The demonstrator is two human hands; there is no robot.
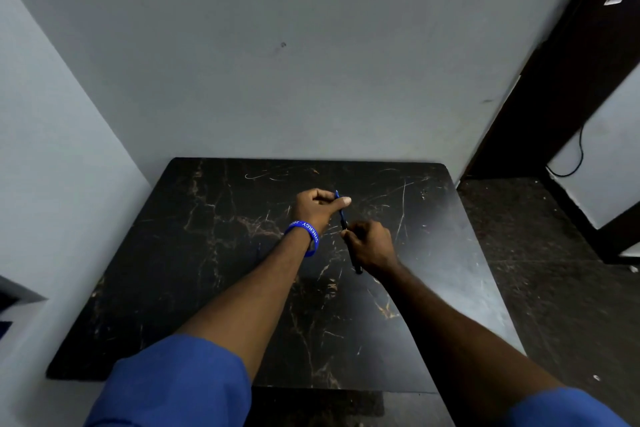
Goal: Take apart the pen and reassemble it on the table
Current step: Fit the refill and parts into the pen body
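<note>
While both my hands grip the pen (343, 218), it hangs just above the dark bench (207, 253), nearer the far edge than the near one. My left hand (317, 206) pinches the blue end. My right hand (372, 246) is wrapped around the black end, which pokes out below my palm. A blue wristband (306, 234) sits on my left wrist.

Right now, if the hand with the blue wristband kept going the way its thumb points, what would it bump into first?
Probably nothing close. The left hand holds the slim blue-and-black pen, thumb pointing right over the bare black marble table; depth is unclear.
</note>
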